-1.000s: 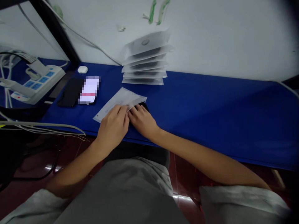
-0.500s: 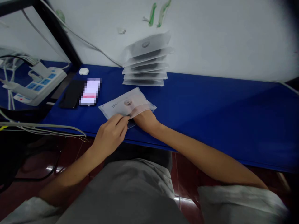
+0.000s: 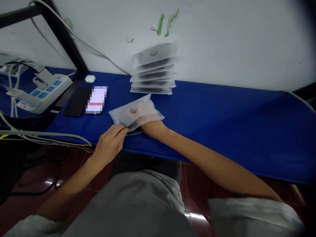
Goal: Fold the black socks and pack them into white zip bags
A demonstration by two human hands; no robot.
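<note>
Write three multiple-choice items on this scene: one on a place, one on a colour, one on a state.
1. Where is the stack of translucent pouches?
A. against the white wall
B. on the floor
C. on the power strip

2. What colour is the table cover?
A. red
B. blue
C. green

3. Where is the right hand?
A. flat on the lap
B. on the black phone
C. inside the frosted plastic pouch

Key: 1 A, the stack leans on the wall; 2 B, the cloth is blue; 3 C, only the wrist shows, and the left hand pinches the pouch's edge.

Frosted pouch (image 3: 135, 113) with a round logo, mouth open toward worktop's near edge, lying tilted, slightly lifted.
</note>
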